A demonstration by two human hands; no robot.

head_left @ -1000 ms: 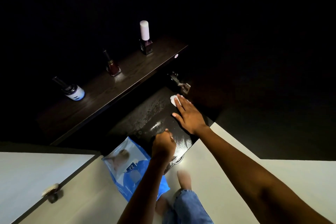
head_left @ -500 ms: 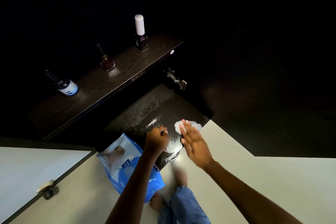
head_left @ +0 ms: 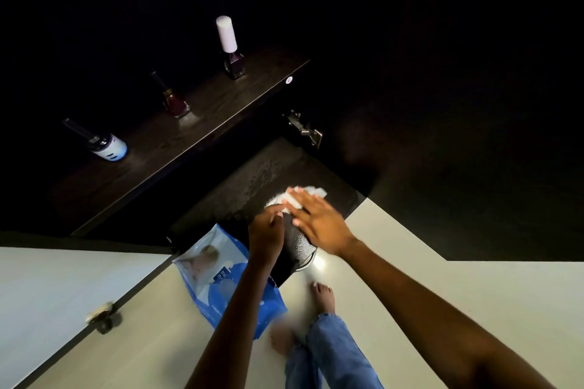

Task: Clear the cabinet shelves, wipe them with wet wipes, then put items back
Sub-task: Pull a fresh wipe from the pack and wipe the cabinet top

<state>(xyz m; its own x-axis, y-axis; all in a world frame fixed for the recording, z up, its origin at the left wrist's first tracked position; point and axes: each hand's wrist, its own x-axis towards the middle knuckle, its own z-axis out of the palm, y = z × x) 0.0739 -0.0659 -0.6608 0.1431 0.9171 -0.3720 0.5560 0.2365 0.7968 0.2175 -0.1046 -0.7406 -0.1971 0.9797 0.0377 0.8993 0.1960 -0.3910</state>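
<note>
- Currently: wet wipe [head_left: 308, 194] lies flat on the lower shelf [head_left: 252, 180], near its front edge.
- Right hand [head_left: 319, 221]: fingers straight, pressing the wipe down.
- Left hand [head_left: 265, 232]: curled beside it; cannot tell whether it holds anything.
- Advice: even overlapping strokes; cover corners.
- Three bottles stand on the upper shelf [head_left: 151, 148]; wipes packet [head_left: 221, 275] below.

Right hand [head_left: 319, 224]: flat, fingers straight, pressing on the wet wipe [head_left: 308, 194]. Left hand [head_left: 265, 232]: fingers curled, just left of the wipe; contents unclear.
</note>
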